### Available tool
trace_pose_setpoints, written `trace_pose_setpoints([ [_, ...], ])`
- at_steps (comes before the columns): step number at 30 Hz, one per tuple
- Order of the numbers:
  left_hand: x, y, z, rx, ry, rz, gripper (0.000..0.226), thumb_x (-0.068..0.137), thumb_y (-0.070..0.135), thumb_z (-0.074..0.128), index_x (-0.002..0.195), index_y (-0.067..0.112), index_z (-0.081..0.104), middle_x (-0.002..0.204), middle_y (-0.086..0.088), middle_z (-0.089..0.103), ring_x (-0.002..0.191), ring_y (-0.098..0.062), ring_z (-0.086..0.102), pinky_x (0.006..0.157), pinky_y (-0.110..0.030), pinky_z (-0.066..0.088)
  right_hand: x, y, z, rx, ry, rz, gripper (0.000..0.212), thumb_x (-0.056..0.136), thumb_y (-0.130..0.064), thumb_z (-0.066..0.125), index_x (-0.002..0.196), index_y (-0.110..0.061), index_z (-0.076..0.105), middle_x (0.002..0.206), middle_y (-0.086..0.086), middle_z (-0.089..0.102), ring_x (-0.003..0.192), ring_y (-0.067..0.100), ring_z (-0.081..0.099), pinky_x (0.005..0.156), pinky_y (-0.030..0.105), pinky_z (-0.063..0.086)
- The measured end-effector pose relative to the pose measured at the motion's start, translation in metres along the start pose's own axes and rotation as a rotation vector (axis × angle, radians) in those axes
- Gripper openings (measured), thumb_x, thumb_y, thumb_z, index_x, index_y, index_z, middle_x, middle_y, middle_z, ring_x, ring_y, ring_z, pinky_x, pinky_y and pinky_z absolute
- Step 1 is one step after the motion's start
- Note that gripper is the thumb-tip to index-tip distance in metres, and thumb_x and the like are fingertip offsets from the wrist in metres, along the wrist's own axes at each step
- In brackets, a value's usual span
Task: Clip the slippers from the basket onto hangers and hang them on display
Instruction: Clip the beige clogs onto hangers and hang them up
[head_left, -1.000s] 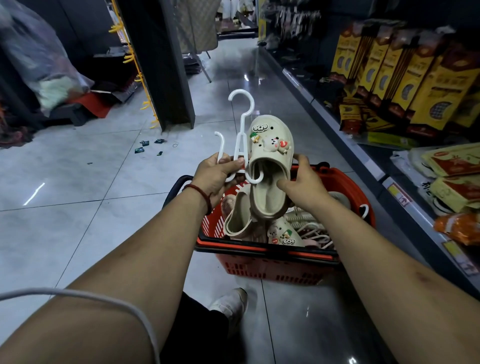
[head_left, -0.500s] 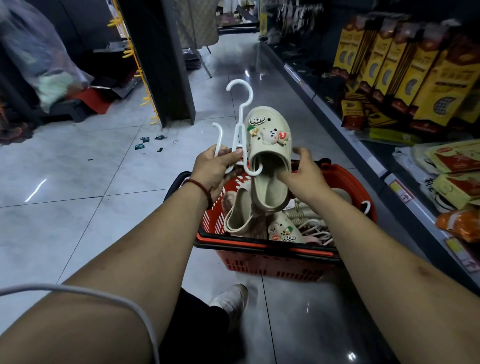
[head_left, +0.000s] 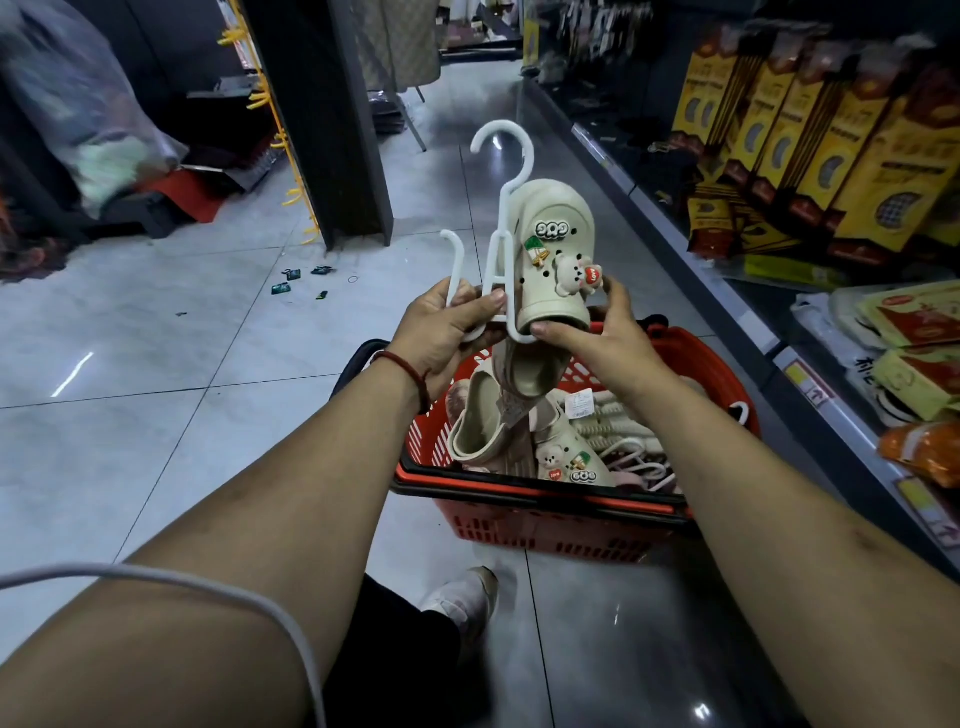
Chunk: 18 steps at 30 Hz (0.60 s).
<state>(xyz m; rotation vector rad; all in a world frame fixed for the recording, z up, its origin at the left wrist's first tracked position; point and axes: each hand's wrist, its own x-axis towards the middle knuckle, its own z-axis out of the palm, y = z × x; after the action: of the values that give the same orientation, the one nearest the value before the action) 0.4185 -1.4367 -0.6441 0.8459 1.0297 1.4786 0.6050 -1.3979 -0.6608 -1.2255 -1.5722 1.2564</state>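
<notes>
The cream slipper (head_left: 556, 249), above the red basket (head_left: 545, 514), now tips upright against the white hanger (head_left: 501, 218), with the right hand (head_left: 597, 338) fingers shifted to pinch its opening edge and the left hand (head_left: 447, 332) fingers clenched on the hanger, so clipping looks nearly done.

a cream slipper (head_left: 553, 260) with bear and badge charms is held toe-up against the right prong of a white two-prong hanger (head_left: 530, 156), above the red basket (head_left: 545, 525). more cream slippers (head_left: 480, 421) and white hangers (head_left: 639, 457) lie jumbled in the basket.
</notes>
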Motion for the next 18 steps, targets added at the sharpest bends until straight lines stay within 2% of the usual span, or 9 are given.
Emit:
trace_pose_setpoints([
  [2, 0.0, 0.0, 0.0, -0.023, -0.004, -0.012, 0.038, 0.09, -0.003, 0.063, 0.07, 0.017, 0.037, 0.098, -0.016, 0.069, 0.095, -0.024, 0.072, 0.07, -0.032, 0.059, 0.002, 0.004, 0.004, 0.095, -0.031, 0.038, 0.1, 0.077, -0.033, 0.084, 0.154, -0.031, 0.02, 0.148, 0.004, 0.045, 0.118, 0.015, 0.051, 0.079, 0.019, 0.043],
  [4, 0.0, 0.0, -0.001, -0.029, -0.02, -0.028, 0.039, 0.09, -0.003, 0.062, 0.07, 0.018, 0.036, 0.098, -0.015, 0.071, 0.096, -0.024, 0.072, 0.07, -0.032, 0.059, 0.005, 0.009, 0.008, 0.172, -0.046, 0.077, 0.098, 0.077, -0.029, 0.085, 0.153, -0.031, 0.023, 0.141, 0.003, 0.053, 0.118, 0.017, 0.055, 0.088, 0.026, 0.045],
  [6, 0.002, -0.001, -0.003, -0.03, -0.035, -0.045, 0.039, 0.091, -0.002, 0.062, 0.069, 0.018, 0.036, 0.1, -0.016, 0.071, 0.098, -0.026, 0.071, 0.071, -0.033, 0.06, 0.008, 0.013, 0.01, 0.181, -0.017, 0.072, 0.092, 0.074, -0.028, 0.086, 0.148, -0.03, 0.032, 0.133, -0.001, 0.058, 0.114, 0.015, 0.059, 0.091, 0.029, 0.047],
  [8, 0.003, -0.002, -0.005, 0.007, -0.018, -0.052, 0.04, 0.089, -0.002, 0.064, 0.069, 0.018, 0.036, 0.096, -0.012, 0.073, 0.092, -0.023, 0.072, 0.07, -0.031, 0.06, 0.011, 0.016, 0.011, 0.188, 0.049, 0.058, 0.085, 0.066, -0.034, 0.088, 0.136, -0.027, 0.042, 0.123, -0.005, 0.063, 0.11, 0.013, 0.062, 0.086, 0.028, 0.05],
  [10, 0.003, -0.004, -0.006, 0.056, 0.002, -0.05, 0.042, 0.087, -0.003, 0.067, 0.068, 0.018, 0.036, 0.086, -0.008, 0.074, 0.079, -0.019, 0.072, 0.065, -0.028, 0.06, 0.012, 0.016, 0.011, 0.178, 0.111, 0.07, 0.076, 0.067, -0.034, 0.089, 0.128, -0.024, 0.045, 0.115, -0.005, 0.064, 0.105, 0.013, 0.063, 0.079, 0.026, 0.05],
  [13, 0.002, -0.008, -0.007, 0.087, 0.018, -0.044, 0.044, 0.082, -0.007, 0.07, 0.066, 0.016, 0.036, 0.078, -0.008, 0.073, 0.07, -0.02, 0.071, 0.062, -0.026, 0.06, 0.015, 0.018, 0.011, 0.114, 0.146, 0.075, 0.073, 0.067, -0.03, 0.091, 0.122, -0.02, 0.045, 0.111, -0.004, 0.062, 0.102, 0.016, 0.063, 0.082, 0.031, 0.05],
  [18, 0.006, -0.014, -0.013, 0.189, 0.048, -0.021, 0.042, 0.076, -0.005, 0.077, 0.066, 0.015, 0.042, 0.069, -0.007, 0.07, 0.068, -0.024, 0.069, 0.07, -0.03, 0.061, 0.02, 0.024, 0.02, 0.062, 0.225, 0.086, 0.078, 0.063, -0.027, 0.093, 0.122, -0.019, 0.043, 0.114, 0.001, 0.062, 0.103, 0.021, 0.062, 0.084, 0.032, 0.047],
])
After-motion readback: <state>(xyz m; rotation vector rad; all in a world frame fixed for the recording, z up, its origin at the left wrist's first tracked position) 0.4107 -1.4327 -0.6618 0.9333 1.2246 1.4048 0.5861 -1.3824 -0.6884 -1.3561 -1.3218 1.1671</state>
